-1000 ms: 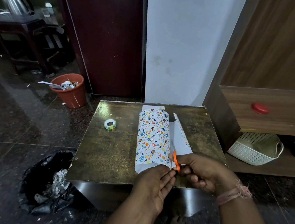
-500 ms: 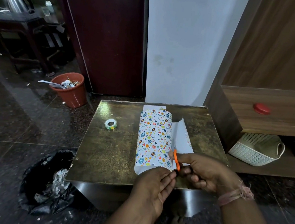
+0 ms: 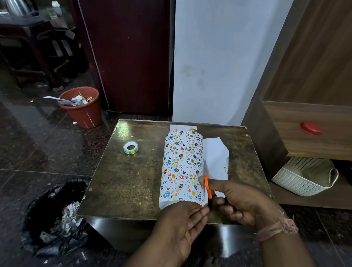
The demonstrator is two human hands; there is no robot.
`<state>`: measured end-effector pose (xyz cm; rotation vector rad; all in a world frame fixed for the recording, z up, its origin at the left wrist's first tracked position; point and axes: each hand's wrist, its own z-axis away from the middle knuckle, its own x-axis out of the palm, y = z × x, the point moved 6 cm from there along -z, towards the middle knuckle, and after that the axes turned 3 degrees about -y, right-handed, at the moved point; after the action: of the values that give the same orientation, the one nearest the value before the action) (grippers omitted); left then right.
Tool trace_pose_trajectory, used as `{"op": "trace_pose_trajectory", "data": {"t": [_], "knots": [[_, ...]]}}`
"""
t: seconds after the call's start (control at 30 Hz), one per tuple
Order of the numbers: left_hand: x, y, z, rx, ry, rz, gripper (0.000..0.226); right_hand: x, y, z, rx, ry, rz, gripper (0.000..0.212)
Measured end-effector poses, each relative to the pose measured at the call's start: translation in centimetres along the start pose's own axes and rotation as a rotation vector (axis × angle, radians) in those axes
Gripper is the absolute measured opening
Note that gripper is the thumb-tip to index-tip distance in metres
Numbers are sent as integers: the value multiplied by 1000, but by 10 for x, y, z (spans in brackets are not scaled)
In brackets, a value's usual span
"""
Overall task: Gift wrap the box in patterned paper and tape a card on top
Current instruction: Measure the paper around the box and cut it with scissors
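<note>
Patterned wrapping paper with coloured eggs and hearts is folded over the box on the brown table; the box itself is hidden under it. A white flap of the paper lies to its right. My right hand grips orange-handled scissors, whose blades run along the paper's right edge. My left hand rests with straight fingers against the near end of the wrapped paper. A roll of tape lies on the table to the left. No card is in view.
A white wall and dark door stand behind the table. A red bin and a black rubbish bag sit on the floor at left. A wooden cabinet with a white basket is at right.
The scissors in my right hand have moved slightly farther along the paper's right edge. The white flap has dropped lower and flatter. My left hand has stayed at the near end.
</note>
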<state>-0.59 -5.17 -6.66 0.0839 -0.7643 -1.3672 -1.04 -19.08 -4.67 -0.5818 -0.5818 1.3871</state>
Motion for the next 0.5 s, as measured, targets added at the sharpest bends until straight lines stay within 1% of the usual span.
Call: {"op": "trace_pose_trajectory", "data": {"t": [0.2,0.5], "knots": [[-2,0,-1,0,2,-12,15,-4,2,-6,-23,32,-9,46],[-3,2,7,14,27,-14,18,-9,4,-7,-55,-16,45,48]]}}
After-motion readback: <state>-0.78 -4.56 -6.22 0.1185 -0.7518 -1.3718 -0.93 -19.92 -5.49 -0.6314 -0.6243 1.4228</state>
